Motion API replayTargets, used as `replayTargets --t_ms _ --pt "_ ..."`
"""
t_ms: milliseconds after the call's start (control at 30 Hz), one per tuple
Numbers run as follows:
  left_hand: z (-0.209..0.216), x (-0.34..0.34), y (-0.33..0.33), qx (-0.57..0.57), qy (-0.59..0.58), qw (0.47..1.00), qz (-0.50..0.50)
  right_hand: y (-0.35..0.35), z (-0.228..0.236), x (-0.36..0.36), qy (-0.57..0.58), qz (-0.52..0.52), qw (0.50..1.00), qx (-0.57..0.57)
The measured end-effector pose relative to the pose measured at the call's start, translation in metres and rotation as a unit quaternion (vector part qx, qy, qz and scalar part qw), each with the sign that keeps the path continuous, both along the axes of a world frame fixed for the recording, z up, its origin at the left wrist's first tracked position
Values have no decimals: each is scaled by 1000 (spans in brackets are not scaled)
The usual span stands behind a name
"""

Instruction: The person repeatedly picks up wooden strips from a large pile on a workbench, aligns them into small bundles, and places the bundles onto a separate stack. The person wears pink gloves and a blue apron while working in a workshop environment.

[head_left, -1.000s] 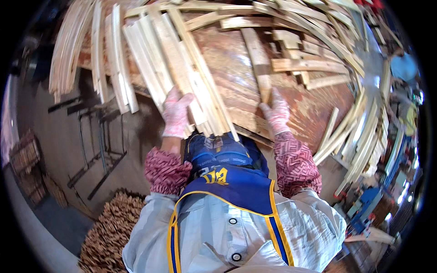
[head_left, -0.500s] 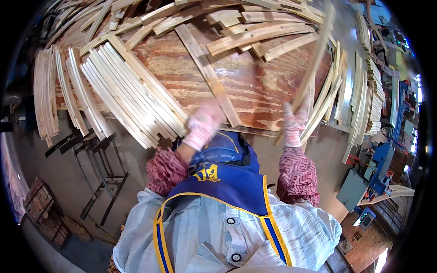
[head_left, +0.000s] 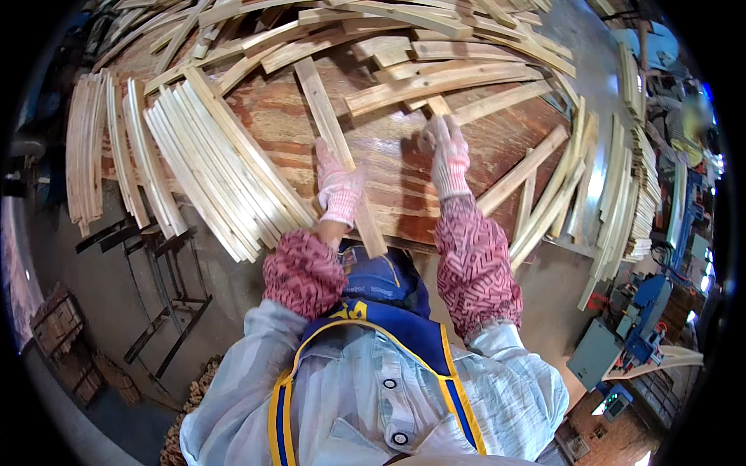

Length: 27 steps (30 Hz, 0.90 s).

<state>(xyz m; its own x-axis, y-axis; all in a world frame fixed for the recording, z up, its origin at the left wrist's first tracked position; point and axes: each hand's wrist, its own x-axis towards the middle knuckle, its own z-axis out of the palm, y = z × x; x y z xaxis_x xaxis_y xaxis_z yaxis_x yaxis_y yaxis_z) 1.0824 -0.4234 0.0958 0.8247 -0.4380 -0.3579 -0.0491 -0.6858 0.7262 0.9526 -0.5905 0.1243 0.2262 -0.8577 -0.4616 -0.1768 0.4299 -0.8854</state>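
A straight wooden slat [head_left: 320, 97] slants across the worktable toward my body, its near end over the table's front edge. My left hand [head_left: 340, 190], in a pink-and-white glove, is closed on this slat partway along it. Farther right, my gloved right hand [head_left: 447, 159] reaches over the table, its fingers stretched toward the end of a short wooden piece [head_left: 438, 105] under the curved strips. Whether the fingertips touch that piece I cannot tell. A curved wooden strip [head_left: 435, 81] lies just beyond them. Right of my right forearm, another slat [head_left: 524, 171] lies slanted.
Pale slats [head_left: 221, 167] stand in a neat row at the left edge of the worktable [head_left: 272, 116]. Loose curved strips [head_left: 326, 35] heap along the back. More strips [head_left: 618, 194] are stacked at right. A black metal stand [head_left: 175, 287] is at lower left, blue-grey machinery [head_left: 625, 318] at right.
My right hand has let go of the raised slat, which now lies on the right, and moved forward and left. My left hand has taken hold of the middle slat, which has shifted toward me.
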Motion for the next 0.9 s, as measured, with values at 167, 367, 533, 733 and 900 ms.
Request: replayTargets --t_ms 167,367,533,733,900 --pt "28 27 39 -99 119 988 14 -29 16 92 -69 -123 973 182" --pt "165 94 119 -92 297 948 -71 -46 -2 117 -46 -156 973 163" --pt "164 85 214 -304 556 773 1 -41 13 108 -125 -160 965 164" --pt "132 55 209 -172 587 791 12 -34 5 42 -293 -222 912 181" --pt "140 61 229 -48 490 870 -31 14 26 -8 298 46 940 -156"
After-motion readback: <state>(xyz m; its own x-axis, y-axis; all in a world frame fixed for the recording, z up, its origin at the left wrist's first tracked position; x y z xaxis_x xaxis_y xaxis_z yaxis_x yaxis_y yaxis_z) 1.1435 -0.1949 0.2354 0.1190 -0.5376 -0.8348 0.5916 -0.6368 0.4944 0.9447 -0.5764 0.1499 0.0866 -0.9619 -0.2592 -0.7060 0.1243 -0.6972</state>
